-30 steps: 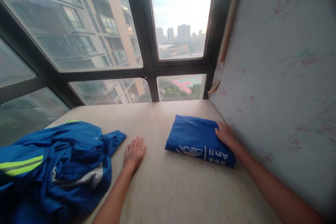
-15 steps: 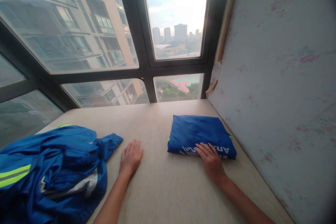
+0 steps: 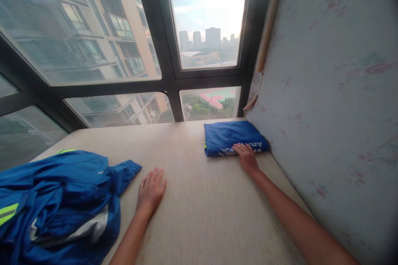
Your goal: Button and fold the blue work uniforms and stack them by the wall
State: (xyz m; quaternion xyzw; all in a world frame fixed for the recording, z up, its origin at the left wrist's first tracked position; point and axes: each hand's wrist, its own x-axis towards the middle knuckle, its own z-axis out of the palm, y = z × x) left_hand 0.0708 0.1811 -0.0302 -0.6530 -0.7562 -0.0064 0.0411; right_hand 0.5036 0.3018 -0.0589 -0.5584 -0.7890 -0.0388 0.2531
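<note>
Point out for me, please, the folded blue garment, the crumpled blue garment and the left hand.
Folded blue garment (image 3: 230, 134): head view, on its upper face.
Crumpled blue garment (image 3: 66, 196): head view, on its wrinkled middle.
Left hand (image 3: 151, 190): head view, on its back.

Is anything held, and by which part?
No grip shows: the right hand touches the near, lettered side of the folded blue garment; the left hand, the pale surface.

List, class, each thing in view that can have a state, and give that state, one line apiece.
Blue garment on the right, folded flat.
Blue garment on the left, unfolded and rumpled.
Left hand, open, back upward on the pale surface.
Right hand, resting on the folded garment's near edge.
Window, apparently shut.
Wallpaper, peeling beside the window.
</note>
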